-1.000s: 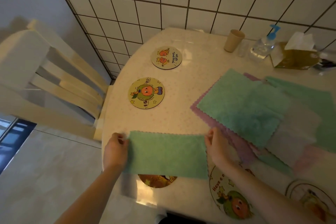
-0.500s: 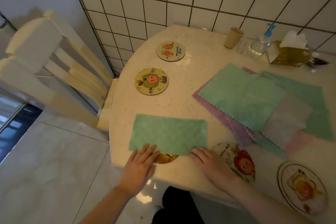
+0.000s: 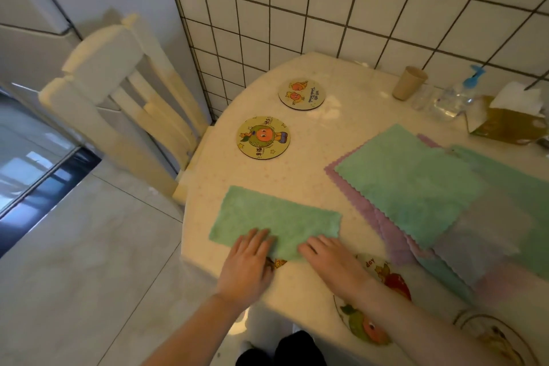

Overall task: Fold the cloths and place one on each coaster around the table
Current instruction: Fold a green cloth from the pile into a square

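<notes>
Both flat, open hands, left hand and right hand, press the soft, limp folded green cloth, best pinched at its end corners beyond the fingertips.

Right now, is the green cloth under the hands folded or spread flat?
Folded once: the green cloth is a long rectangle, about half the square green cloth on the pile. Left hand and right hand press its near edge.

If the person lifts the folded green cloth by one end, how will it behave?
The folded green cloth lies thin and flat under both hands, so it probably droops, may unfold, and seems light. Its fuzzy surface likely resists sliding on the table.
</notes>
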